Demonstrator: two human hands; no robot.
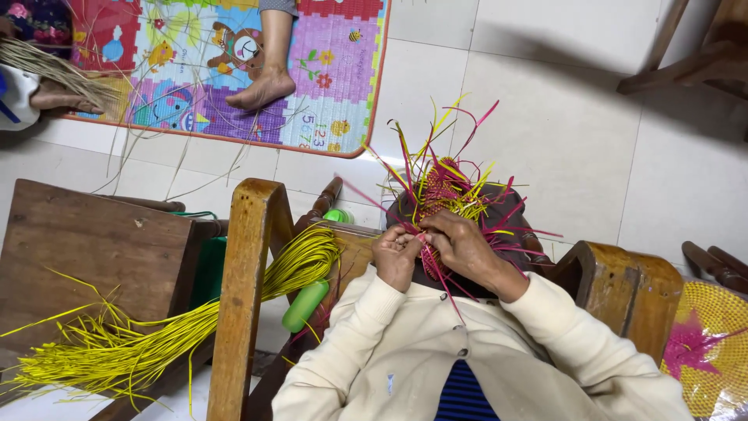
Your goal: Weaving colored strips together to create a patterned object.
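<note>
Even, soft indoor light falls across the pale tiled floor (561,125); a broad dim shadow lies at its upper right. Focus is sharp, and lines bow near the edges.

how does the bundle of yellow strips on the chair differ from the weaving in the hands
The yellow bundle is one colour; the weaving mixes pink and yellow. The bundle lies loose, draped over the chair, untouched; the weaving is interlaced, with ends sticking out, and held by both hands. Both appear to be thin strips.

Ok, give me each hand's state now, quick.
Left hand: closed, pinching a pink strip.
Right hand: closed on the woven piece.
</note>
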